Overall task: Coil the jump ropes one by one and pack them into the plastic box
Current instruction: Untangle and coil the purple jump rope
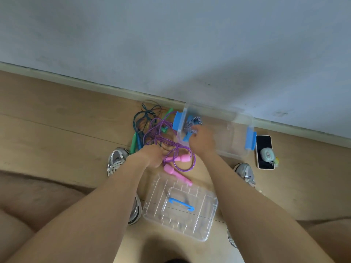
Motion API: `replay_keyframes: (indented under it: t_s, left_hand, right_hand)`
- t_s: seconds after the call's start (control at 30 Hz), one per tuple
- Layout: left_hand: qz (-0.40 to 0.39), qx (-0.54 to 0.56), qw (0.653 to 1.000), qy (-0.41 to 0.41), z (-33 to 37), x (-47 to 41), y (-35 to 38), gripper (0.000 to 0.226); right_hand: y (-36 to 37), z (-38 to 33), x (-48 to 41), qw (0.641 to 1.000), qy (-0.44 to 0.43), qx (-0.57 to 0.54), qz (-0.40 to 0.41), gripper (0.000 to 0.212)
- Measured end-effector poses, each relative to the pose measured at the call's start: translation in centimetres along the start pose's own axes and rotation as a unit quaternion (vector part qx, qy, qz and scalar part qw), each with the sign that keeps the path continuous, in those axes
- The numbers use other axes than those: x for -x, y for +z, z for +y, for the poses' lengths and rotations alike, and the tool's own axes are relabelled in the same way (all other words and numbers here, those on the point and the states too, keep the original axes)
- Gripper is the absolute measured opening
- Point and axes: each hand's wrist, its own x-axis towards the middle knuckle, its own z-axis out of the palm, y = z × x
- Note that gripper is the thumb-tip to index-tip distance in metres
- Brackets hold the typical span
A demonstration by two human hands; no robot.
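Jump ropes (150, 130), mostly uncoiled, lie tangled on the floor (57, 130) at 9 o'clock of the plastic box (228, 137). One striped rope (192, 122) sits bundled inside the box at its 9 o'clock end.

Risks, as judged. The bundle looks loosely wound, so it may spring open once released and spill a handle over the box wall. The purple rope (191, 160) crosses the dark and green cords at 12 o'clock of the left hand. Pulling it free without untangling would probably drag the whole heap or tighten a knot. One of the pink handles (178, 158) lies against the lid (190, 224), which a tug could shift.

The left hand (152, 155) rests low on the purple rope, its fingers (158, 161) curled tightly and apparently gripping the strands. The right hand (201, 139) reaches into the box with bent fingers touching the striped bundle. Blur makes it impossible to tell whether they clasp it or merely press it down.
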Motion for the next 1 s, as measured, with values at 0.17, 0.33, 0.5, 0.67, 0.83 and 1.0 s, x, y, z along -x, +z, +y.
replay_keyframes:
  t_s: [0.17, 0.33, 0.5, 0.67, 0.83, 1.0]
  left_hand:
    - [0.003, -0.014, 0.999, -0.045, -0.6, -1.4, -0.4, 0.033]
    - [-0.002, 0.042, 0.996, -0.084, -2.3, -1.2, -0.7, 0.032]
    - [0.014, 0.101, 0.990, -0.100, -3.9, -1.4, -0.4, 0.026]
    - [0.025, 0.164, 0.980, -0.112, -3.7, -1.3, -0.6, 0.026]
    - [0.069, 0.188, 0.975, -0.099, -3.7, -0.8, -1.2, 0.030]
    - [0.152, 0.334, 0.927, -0.073, -4.2, 1.6, -2.7, 0.071]
  right_hand:
    - [2.6, -3.5, 1.4, 0.976, -0.181, 0.061, 0.107, 0.022]
    - [5.0, -6.9, 0.7, 0.973, -0.178, 0.108, -0.102, 0.053]
    - [6.0, -7.7, -1.0, 0.959, -0.120, 0.168, -0.194, 0.063]
    - [5.2, -8.6, -2.0, 0.971, -0.094, 0.059, -0.213, 0.031]
    - [4.0, -11.1, -0.8, 0.984, -0.088, -0.068, -0.142, 0.021]
    - [1.4, -14.5, 2.7, 0.973, -0.091, -0.176, -0.120, 0.022]
